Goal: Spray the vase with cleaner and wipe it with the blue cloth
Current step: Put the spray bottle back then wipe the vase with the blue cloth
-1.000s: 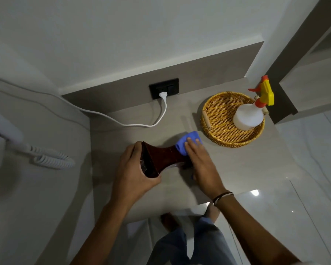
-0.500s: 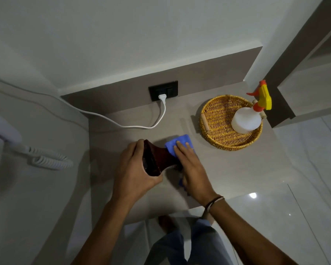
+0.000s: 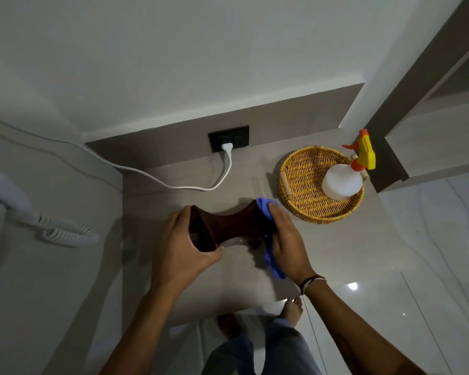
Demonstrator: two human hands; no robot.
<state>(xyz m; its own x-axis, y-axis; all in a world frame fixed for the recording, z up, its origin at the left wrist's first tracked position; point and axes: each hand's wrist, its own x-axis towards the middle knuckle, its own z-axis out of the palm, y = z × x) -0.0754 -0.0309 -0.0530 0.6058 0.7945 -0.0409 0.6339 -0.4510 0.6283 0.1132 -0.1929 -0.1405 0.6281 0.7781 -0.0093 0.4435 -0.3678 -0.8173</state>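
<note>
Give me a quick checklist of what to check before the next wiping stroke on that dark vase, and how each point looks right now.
1. Vase held firmly: ok, left hand grips one end, vase lying sideways.
2. Blue cloth on the vase: ok, right hand presses it against the other end.
3. Vase already sprayed: cannot tell, no wetness is clear.
4. Spray bottle out of the way: ok, it stands in the wicker basket.
5. White cable away from the hands: ok, it lies behind the vase.

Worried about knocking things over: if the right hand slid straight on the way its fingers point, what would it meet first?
Probably the wicker basket holding the spray bottle. The right hand, pressing the blue cloth to the vase, points roughly toward its near rim; depth is unclear.
</note>
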